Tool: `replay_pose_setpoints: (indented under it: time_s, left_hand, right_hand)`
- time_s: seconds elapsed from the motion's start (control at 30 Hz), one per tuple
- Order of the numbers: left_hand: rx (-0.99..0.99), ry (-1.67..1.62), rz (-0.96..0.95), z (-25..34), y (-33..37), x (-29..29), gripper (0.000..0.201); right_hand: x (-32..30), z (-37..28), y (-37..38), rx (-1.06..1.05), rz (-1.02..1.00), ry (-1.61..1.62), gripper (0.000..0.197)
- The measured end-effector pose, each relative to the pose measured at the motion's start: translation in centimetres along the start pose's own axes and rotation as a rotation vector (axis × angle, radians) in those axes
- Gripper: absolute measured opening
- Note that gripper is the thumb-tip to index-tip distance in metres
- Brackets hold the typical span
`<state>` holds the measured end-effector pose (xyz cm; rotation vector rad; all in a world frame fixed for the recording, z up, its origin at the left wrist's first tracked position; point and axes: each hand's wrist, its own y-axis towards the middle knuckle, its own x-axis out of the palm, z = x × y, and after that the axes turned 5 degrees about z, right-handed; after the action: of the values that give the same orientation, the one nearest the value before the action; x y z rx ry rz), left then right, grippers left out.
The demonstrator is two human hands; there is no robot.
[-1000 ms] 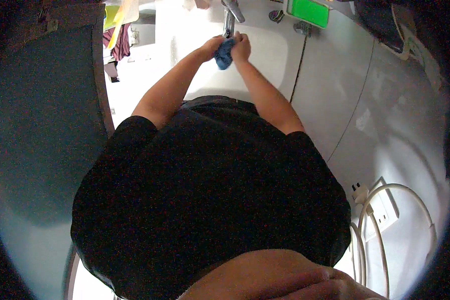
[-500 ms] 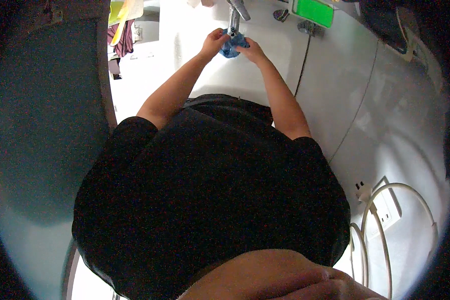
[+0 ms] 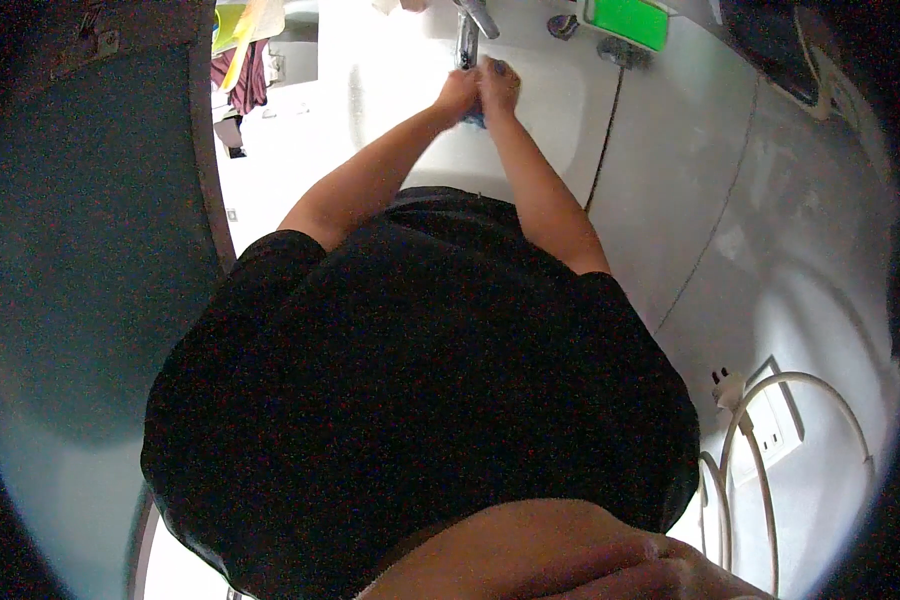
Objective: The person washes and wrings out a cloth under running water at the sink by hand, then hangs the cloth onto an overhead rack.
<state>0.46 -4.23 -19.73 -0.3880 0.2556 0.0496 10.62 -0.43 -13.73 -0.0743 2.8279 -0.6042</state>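
Both hands are together over a white sink (image 3: 550, 135), right below a chrome faucet (image 3: 467, 42). My left hand (image 3: 457, 93) is closed and presses against the right one. My right hand (image 3: 500, 86) is closed too, its fingers curled. Between them they grip a crumpled blue cloth (image 3: 474, 119); just a bit of it shows under the hands, and the rest is hidden. The spout ends right at my fingers.
A white holder with a bright green panel (image 3: 626, 22) is on the wall at the far right. White cables (image 3: 765, 480) loop by a wall outlet (image 3: 778, 415) at the lower right. A dark door-like panel (image 3: 90, 250) stands left. Dark red fabric (image 3: 245, 80) hangs at the far left.
My hands have come together, the right one moving left and turning over into a fist. The blue cloth, spread between them before, is now bunched up and mostly covered.
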Motion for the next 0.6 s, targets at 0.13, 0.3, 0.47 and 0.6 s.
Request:
replay_pose_setpoints:
  time_s: [0.13, 0.3, 0.47, 0.6]
  left_hand:
    - [-0.327, -0.083, 0.146, 3.9, 1.0, 3.7, 0.032]
    - [-0.643, -0.811, 0.191, 2.7, 2.0, -0.2, 0.02]
    - [-0.62, -0.7, 0.053, 3.7, 1.0, 2.6, 0.03]
    - [-0.485, -0.741, 0.186, 2.2, 3.7, 0.1, 0.021]
  right_hand:
    - [-1.3, 3.3, 0.9, 0.362, 0.277, 0.046, 0.042]
    - [1.3, -0.5, -1.1, 0.195, 0.128, -0.52, 0.045]
    - [-1.3, 2.1, 2.5, 0.163, 0.263, -0.329, 0.034]
    - [2.9, -0.9, -1.1, 0.197, 0.257, -0.409, 0.041]
